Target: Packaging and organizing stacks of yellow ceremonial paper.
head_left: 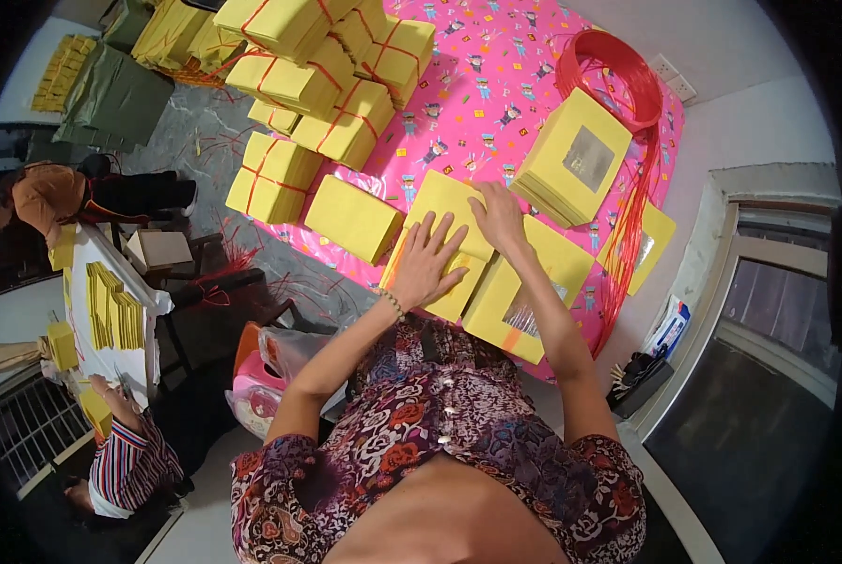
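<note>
The left hand (427, 258) is open, its palm down and its fingers spread, and it lies on the stack of flat yellow paper pieces (442, 195). The right hand (500, 218) touches the far right part of this same stack with bent fingers; whether it grips an edge, I cannot tell. So the stack is directly under both hands, at the near edge of the worktop (458, 127), which has a glossy pink cover with small printed figures. Just beside it on the right, partly behind the right forearm, lies a yellow paper stack with a silvery panel (494, 296). On the left is a plain yellow rectangular block (350, 216). Farther to the left are yellow bundles tied with red string (275, 177), and at the far right lies a thick red coil of string (641, 97).
</note>
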A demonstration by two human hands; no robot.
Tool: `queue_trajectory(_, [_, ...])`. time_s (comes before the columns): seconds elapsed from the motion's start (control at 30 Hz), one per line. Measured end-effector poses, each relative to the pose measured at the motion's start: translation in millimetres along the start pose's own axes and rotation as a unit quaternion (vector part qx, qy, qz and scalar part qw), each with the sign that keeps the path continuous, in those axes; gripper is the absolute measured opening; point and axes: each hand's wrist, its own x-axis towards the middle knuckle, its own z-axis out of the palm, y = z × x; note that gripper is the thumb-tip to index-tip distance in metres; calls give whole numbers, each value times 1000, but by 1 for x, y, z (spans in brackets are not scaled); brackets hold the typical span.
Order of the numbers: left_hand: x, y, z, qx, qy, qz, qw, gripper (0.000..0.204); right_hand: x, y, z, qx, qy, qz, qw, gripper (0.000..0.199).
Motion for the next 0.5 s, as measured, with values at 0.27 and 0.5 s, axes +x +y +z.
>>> queue_trajectory(0.27, [-9,-4,-2,21,-5,7,1000,74,-17,-29,-8,-33,9,-10,999,35])
queue_trajectory(0.5, [-12,-5,-7,31,-12,9,999,76,-106,-55,0,-152,-14,-105,983,51])
